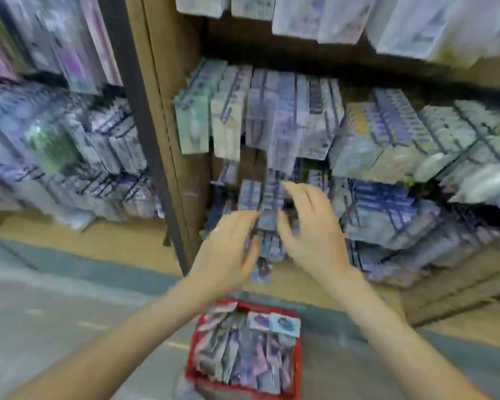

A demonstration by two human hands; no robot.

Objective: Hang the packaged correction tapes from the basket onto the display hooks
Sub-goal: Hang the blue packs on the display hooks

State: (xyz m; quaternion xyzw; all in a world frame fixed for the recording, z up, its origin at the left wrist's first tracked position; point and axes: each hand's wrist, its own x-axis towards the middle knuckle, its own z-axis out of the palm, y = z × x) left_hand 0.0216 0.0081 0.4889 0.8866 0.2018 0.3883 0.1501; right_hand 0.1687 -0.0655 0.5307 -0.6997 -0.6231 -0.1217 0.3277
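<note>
Blur smears every label, so no brand or writing can be read. At the centre of the head view both hands meet on a small stack of packaged correction tapes (267, 223), bluish cards held upright in front of the lower hanging rows. The left hand (228, 243) comes in from 7 o'clock, its fingers curled round the stack's left edge. The right hand (309, 235) comes in from 5 o'clock and pinches the right edge, thumb on the face and forefinger lifted above. At 6 o'clock the red basket (190, 368) stands on the floor, filled with more loose packs. From 12 to 3 o'clock the display hooks (315, 95) carry dense rows of packs. A brown wooden upright (162, 111) rises at 11 o'clock.
</note>
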